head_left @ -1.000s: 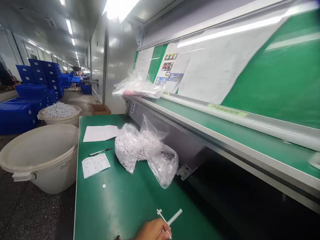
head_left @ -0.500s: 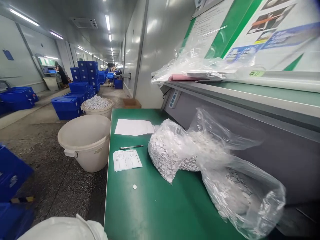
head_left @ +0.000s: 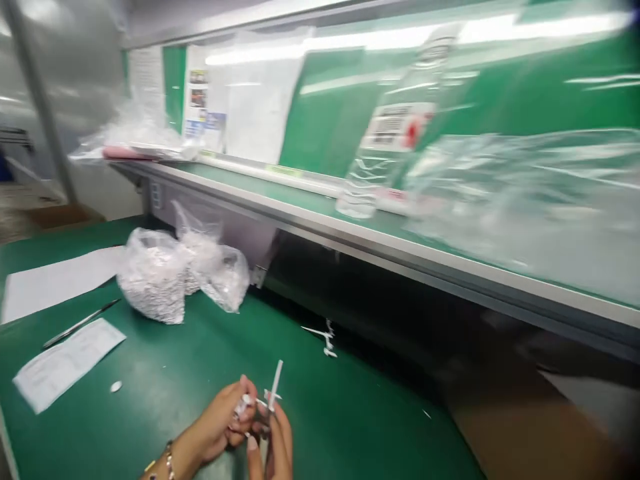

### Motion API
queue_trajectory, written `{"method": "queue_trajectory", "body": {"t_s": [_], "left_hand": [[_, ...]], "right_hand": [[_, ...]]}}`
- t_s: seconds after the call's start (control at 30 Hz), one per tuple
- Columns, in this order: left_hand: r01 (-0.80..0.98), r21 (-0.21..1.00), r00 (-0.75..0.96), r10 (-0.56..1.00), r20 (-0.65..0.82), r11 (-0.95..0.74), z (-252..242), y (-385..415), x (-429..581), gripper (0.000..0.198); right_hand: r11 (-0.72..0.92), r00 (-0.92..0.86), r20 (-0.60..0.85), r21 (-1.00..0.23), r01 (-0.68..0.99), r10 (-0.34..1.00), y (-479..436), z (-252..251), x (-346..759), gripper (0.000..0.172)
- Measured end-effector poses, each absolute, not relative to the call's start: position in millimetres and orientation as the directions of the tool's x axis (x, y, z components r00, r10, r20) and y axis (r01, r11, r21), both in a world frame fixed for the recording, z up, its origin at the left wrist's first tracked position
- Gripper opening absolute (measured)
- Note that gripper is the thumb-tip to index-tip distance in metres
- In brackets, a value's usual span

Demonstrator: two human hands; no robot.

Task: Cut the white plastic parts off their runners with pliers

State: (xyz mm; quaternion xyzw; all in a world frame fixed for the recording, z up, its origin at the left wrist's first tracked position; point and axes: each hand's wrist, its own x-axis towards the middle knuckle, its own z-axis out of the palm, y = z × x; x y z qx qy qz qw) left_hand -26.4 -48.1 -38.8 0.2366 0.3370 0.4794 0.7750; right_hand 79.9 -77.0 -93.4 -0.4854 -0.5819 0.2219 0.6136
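Note:
My left hand (head_left: 217, 423), a bracelet at its wrist, is closed around several small white pieces (head_left: 244, 404) at the bottom middle of the view. Right beside it, my right hand (head_left: 281, 443) pinches a thin white plastic piece with a long flat stem (head_left: 275, 381) pointing up. The fingertips of both hands nearly meet, and blur hides whether the pieces touch. Both hands are just above the green tabletop (head_left: 360, 413). On the table behind them lie a few loose white plastic bits (head_left: 328, 339). A small white disc (head_left: 116, 387) rests to the left.
Clear bags of small white pieces (head_left: 153, 280) stand at the back left. A pen (head_left: 80, 325), a printed slip (head_left: 70, 363) and a white sheet (head_left: 63, 280) lie left. Above runs a shelf edge (head_left: 280, 208) bearing a clear bottle (head_left: 385, 147) and plastic bags (head_left: 530, 207).
The view has swung right, so the bags and papers appear further left. Both hands, holding white pieces, are now visible. The bin and floor have left the view.

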Motion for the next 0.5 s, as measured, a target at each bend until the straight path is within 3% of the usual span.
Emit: {"method": "queue_trajectory", "body": {"t_s": [0.17, 0.4, 0.5], "left_hand": [[-0.459, 0.742, 0.267, 0.873, -0.409, 0.488, -35.8, -52.1, -25.4, 0.052], [-0.303, 0.808, 0.123, 0.862, -0.492, 0.505, -45.5, -48.9, -35.3, 0.07], [-0.174, 0.839, -0.006, 0.851, -0.525, 0.516, -47.8, -41.5, -42.1, 0.066]], "right_hand": [[0.406, 0.29, 0.535, -0.821, 0.401, 0.794, -89.5, -73.9, 65.1, 0.032], [0.378, 0.294, 0.623, -0.717, 0.586, 0.725, -86.7, -67.0, 62.2, 0.051], [0.331, 0.289, 0.686, -0.621, 0.711, 0.667, -74.3, -73.3, 55.9, 0.042]]}}
